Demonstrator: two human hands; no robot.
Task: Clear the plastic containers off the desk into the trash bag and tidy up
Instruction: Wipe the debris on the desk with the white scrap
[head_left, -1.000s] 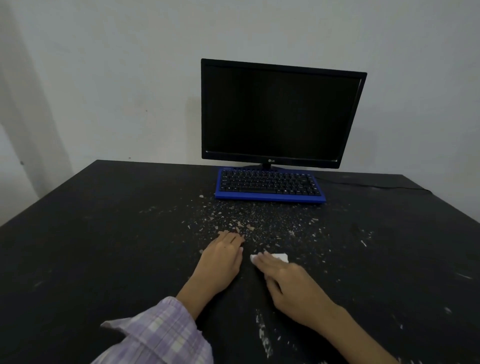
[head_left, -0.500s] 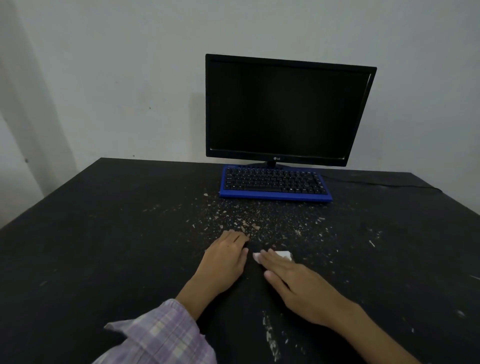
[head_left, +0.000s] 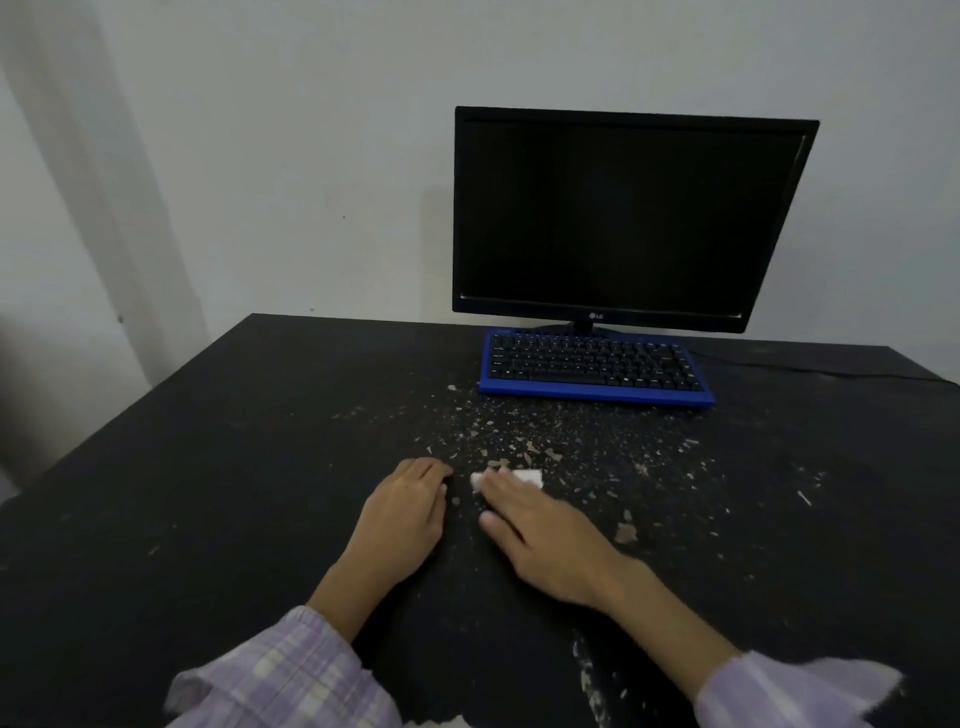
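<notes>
My right hand (head_left: 540, 535) lies flat on the black desk (head_left: 208, 493), fingers pressing a small white tissue (head_left: 531, 477) against the surface. My left hand (head_left: 405, 519) rests palm down just to its left, fingers together and slightly curled, holding nothing. Pale crumbs and flakes (head_left: 524, 447) are scattered over the desk beyond both hands, toward the keyboard. A larger flake (head_left: 626, 532) lies right of my right hand. No plastic container and no trash bag is in view.
A blue-framed keyboard (head_left: 595, 369) sits at the back of the desk under a dark monitor (head_left: 623, 218). A black cable (head_left: 831, 370) runs off to the right. White smears (head_left: 592, 680) mark the desk near the front edge. A plain wall stands behind.
Both hands have slid slightly away from me toward the crumbs, the right one pushing the tissue. The view has turned left, so the monitor sits further right in frame.
</notes>
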